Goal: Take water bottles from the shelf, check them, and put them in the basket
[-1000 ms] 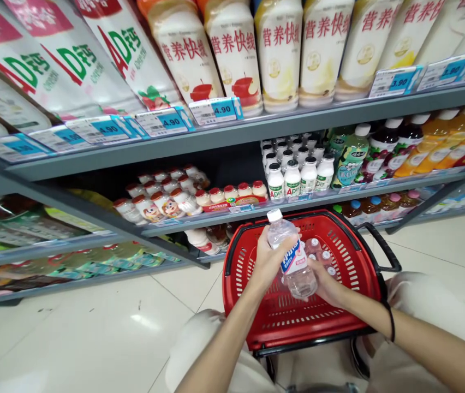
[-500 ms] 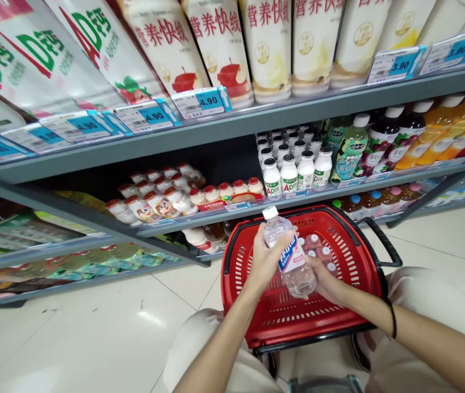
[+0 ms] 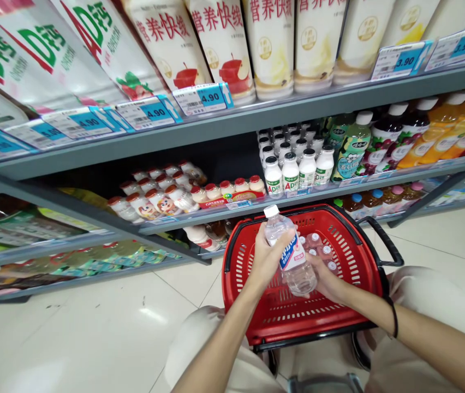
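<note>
Clear ribbed plastic bottle [image 3: 291,259] over red latticed basket [image 3: 351,256]

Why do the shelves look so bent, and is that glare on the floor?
Head view: wide lens bows the grey shelves and stretches the big bottles at top; a soft ceiling-light glare sits on the floor tiles; the clear bottle, held in both hands over the red basket, is sharp.

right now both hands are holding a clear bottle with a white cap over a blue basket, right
Not quite: the basket is red, not blue, as the head view shows. The left hand and right hand do hold the clear bottle with a white cap over it.
</note>
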Tool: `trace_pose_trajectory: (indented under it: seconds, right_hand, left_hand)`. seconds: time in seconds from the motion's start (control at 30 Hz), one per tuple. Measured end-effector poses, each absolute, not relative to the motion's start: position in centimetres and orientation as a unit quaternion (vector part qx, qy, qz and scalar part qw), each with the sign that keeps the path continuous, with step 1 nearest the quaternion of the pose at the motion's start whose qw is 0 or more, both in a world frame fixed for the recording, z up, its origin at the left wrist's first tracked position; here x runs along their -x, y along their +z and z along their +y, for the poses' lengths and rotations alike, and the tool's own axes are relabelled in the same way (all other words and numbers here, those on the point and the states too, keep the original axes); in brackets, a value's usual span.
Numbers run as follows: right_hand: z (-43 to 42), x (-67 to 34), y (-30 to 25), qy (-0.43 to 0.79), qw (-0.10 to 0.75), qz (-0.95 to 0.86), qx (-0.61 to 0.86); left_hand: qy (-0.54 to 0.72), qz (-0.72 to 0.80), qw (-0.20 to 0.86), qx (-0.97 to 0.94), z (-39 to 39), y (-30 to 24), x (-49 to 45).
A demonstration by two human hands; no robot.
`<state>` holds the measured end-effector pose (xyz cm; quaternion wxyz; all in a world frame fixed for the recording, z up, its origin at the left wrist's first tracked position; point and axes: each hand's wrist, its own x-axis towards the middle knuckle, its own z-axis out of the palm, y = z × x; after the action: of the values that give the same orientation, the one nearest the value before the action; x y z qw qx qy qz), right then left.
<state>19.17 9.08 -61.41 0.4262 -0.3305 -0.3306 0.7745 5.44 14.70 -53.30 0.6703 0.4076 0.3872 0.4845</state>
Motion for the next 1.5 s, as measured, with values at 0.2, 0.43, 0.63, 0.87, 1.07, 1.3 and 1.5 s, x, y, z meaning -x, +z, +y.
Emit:
trace_pose_trajectory:
  seconds: [0.2, 0.43, 0.63, 0.87, 1.07, 1.3, 1.5]
  right_hand:
    - [8.97, -19.15, -61.16, 0.778, 0.426, -0.334, 0.32]
    - [9.0, -19.11, -61.29, 0.773, 0.422, -0.337, 0.332]
    - [8.81, -19.22, -61.59, 0.775, 0.418, -0.337, 0.334]
    - [8.94, -19.26, -61.06, 0.77, 0.419, -0.346, 0.334]
    - [8.91, -19.39, -61.33, 0.756, 0.424, -0.349, 0.356]
    - [8.9, -19.53, -61.59, 0.76, 0.437, -0.326, 0.353]
    - [8.8, -19.73, -61.6, 0.77, 0.423, -0.321, 0.353]
  left_hand:
    - [0.481, 0.407, 0.643, -0.436, 14.87, -53.41, -5.4]
    - [0.477, 0.406, 0.647, -0.435, 14.92, -53.43, -5.37]
    - [0.476, 0.402, 0.649, -0.436, 14.86, -53.4, -5.4]
    - [0.472, 0.395, 0.648, -0.449, 14.86, -53.43, -5.2]
    - [0.465, 0.375, 0.665, -0.449, 14.73, -53.36, -5.06]
    - [0.465, 0.395, 0.64, -0.468, 14.78, -53.35, -5.14]
    - [0.461, 0.406, 0.631, -0.474, 14.75, -53.54, -5.16]
